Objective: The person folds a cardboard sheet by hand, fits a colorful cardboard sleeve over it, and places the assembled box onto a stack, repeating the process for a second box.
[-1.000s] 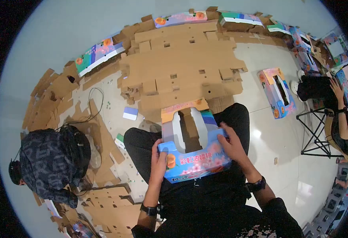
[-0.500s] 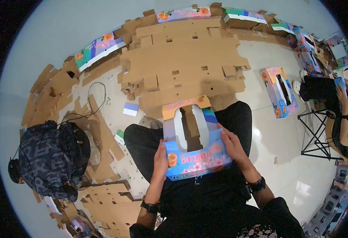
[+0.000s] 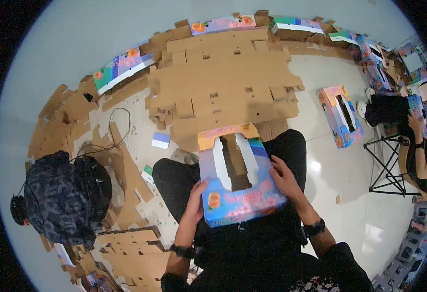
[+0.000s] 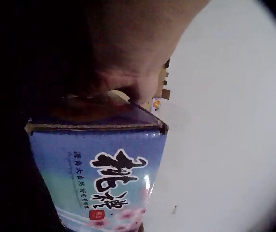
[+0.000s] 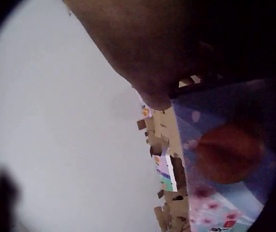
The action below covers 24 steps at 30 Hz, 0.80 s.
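Note:
A printed fruit carton (image 3: 240, 204), blue in front with pink blossoms and a peach, rests on the lap of the seated person. White flaps (image 3: 249, 163) flank the long opening in its top, with brown cardboard inside. My left hand (image 3: 193, 203) grips the carton's left side, thumb near the upper corner. On the opposite side my right hand (image 3: 286, 180) holds it, fingers along the upper edge. The left wrist view shows a blue end panel (image 4: 99, 174) with large black characters under the hand. In the right wrist view, a peach print (image 5: 230, 154) lies below the hand.
Flattened brown cardboard (image 3: 233, 73) covers the floor ahead. Another finished carton (image 3: 341, 117) stands at right, by a person on a folding stool (image 3: 389, 165). At left, someone in a patterned jacket (image 3: 67, 199) crouches near a black cable (image 3: 125, 126). Printed cartons line the wall.
The blue front panel's upper corners, raised a second ago, now sit flush with the carton's top. Both hands have shifted slightly along the sides, and the carton moved a little.

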Available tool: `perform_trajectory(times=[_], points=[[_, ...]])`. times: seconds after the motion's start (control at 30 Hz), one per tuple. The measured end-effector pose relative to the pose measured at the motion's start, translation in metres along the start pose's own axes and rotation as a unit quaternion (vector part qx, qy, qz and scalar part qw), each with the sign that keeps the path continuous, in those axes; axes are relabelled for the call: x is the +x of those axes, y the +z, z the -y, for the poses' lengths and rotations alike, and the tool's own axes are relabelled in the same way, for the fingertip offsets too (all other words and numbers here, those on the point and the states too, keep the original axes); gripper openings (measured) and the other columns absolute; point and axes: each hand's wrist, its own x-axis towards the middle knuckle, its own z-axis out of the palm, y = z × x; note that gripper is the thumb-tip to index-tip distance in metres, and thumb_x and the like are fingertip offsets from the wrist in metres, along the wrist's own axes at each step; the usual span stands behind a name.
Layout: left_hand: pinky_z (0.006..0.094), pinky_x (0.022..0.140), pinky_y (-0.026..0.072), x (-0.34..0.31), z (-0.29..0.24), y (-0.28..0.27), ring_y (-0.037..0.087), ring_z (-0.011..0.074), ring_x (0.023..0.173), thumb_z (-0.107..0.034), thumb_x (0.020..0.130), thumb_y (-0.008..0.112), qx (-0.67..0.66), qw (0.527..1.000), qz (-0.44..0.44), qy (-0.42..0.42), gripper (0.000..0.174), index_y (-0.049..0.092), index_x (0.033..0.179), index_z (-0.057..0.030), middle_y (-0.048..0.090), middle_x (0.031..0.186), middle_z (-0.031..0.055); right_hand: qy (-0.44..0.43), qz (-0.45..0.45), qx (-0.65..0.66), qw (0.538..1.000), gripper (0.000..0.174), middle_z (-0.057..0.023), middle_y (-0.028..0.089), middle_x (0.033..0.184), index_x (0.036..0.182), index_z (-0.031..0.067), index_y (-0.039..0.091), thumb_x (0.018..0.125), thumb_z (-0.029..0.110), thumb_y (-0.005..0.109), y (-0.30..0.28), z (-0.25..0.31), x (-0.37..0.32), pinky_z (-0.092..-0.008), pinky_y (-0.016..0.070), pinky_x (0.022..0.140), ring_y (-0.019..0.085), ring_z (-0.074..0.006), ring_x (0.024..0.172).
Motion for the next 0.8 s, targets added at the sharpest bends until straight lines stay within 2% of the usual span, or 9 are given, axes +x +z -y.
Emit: perform_trajectory(times=[0.07,0.17,0.37,0.4,0.47,0.57,0.7,0.73,0.8], points=[[0.0429,0.103,0.0495,-0.03,0.005,0.025,0.058,0.0257,0.121,-0.024,0.097,0.068,0.012,0.993,-0.044,0.109,0.072,0.026,0.15,-0.0022,0.055,0.133,0.0167,-0.047,-0.046,-0.131,0.989,0.056,-0.0202,0.058,0.14,0.148,0.0031,0.046,0.095,0.009,0.063,-0.016,0.036,-0.027,-0.0402,0.0429,0.111,0.054,-0.0343,0.132],[0.0454,0.109,0.0441,-0.075,0.007,0.084,0.05,0.0264,0.127,-0.014,0.088,0.078,0.023,0.966,-0.085,0.245,0.086,0.02,0.152,-0.0077,0.045,0.137,0.0158,-0.245,-0.149,-0.315,0.905,0.061,-0.017,0.063,0.133,0.147,0.0036,0.048,0.09,0.009,0.07,-0.033,0.089,-0.066,-0.0367,0.0518,0.086,0.064,-0.0256,0.097],[0.048,0.109,0.0416,-0.049,0.019,0.178,0.038,0.0297,0.134,-0.011,0.082,0.085,0.215,0.845,0.011,0.489,0.108,0.001,0.149,-0.0133,0.025,0.146,0.0147,-0.028,-0.041,-0.208,0.977,0.069,-0.0264,0.061,0.128,0.146,0.0027,0.045,0.089,0.028,0.074,-0.023,0.18,-0.096,-0.0477,0.0563,0.083,0.068,-0.0407,0.095],[0.0488,0.111,0.0394,-0.041,0.023,0.186,0.036,0.0302,0.136,-0.015,0.082,0.085,0.182,0.857,0.045,0.48,0.106,0.003,0.15,-0.0123,0.024,0.147,0.0142,-0.099,-0.098,-0.242,0.96,0.071,-0.028,0.061,0.124,0.147,0.0005,0.043,0.09,0.03,0.074,-0.022,0.165,-0.087,-0.0463,0.0568,0.081,0.069,-0.0416,0.092],[0.0505,0.115,0.035,-0.022,0.034,0.191,0.03,0.0313,0.14,-0.022,0.083,0.084,0.114,0.876,0.104,0.457,0.105,0.007,0.152,-0.0102,0.023,0.149,0.0132,-0.048,-0.117,-0.245,0.961,0.077,-0.0231,0.062,0.116,0.145,-0.0024,0.044,0.085,0.028,0.081,-0.037,0.155,-0.078,-0.0398,0.0564,0.081,0.069,-0.0314,0.094],[0.052,0.114,0.0368,-0.016,0.041,0.181,0.022,0.0343,0.146,-0.023,0.083,0.084,0.237,0.836,0.172,0.463,0.103,0.009,0.152,-0.0104,0.016,0.154,0.0155,-0.024,-0.117,-0.075,0.99,0.09,-0.0148,0.062,0.118,0.142,-0.004,0.046,0.071,0.024,0.093,-0.056,0.135,-0.071,-0.0346,0.0531,0.09,0.065,-0.0228,0.101],[0.0408,0.108,0.0461,-0.038,0.009,0.155,0.052,0.0277,0.132,-0.019,0.093,0.074,0.339,0.856,0.217,0.325,0.057,0.046,0.142,-0.0042,0.048,0.146,0.0161,-0.039,-0.169,-0.12,0.977,0.086,-0.0156,0.064,0.121,0.137,-0.0023,0.054,0.066,0.024,0.094,-0.089,0.115,-0.084,-0.0381,0.0521,0.096,0.064,-0.0255,0.11],[0.0361,0.103,0.05,-0.042,0.0,0.144,0.067,0.0232,0.113,-0.014,0.096,0.069,0.358,0.842,0.208,0.346,0.034,0.061,0.127,-0.0026,0.067,0.124,0.012,-0.055,-0.197,-0.155,0.966,0.084,-0.0166,0.065,0.121,0.136,-0.0022,0.055,0.066,0.024,0.094,-0.098,0.104,-0.089,-0.0391,0.0518,0.097,0.064,-0.0268,0.112],[0.0366,0.1,0.0519,-0.054,-0.018,0.112,0.068,0.0225,0.11,-0.012,0.095,0.07,0.4,0.829,0.146,0.364,0.028,0.065,0.121,-0.0027,0.07,0.116,0.0102,-0.048,-0.267,-0.247,0.93,0.084,-0.0185,0.065,0.122,0.134,-0.0029,0.057,0.065,0.025,0.094,-0.112,0.087,-0.108,-0.0411,0.0508,0.099,0.063,-0.0295,0.114]])
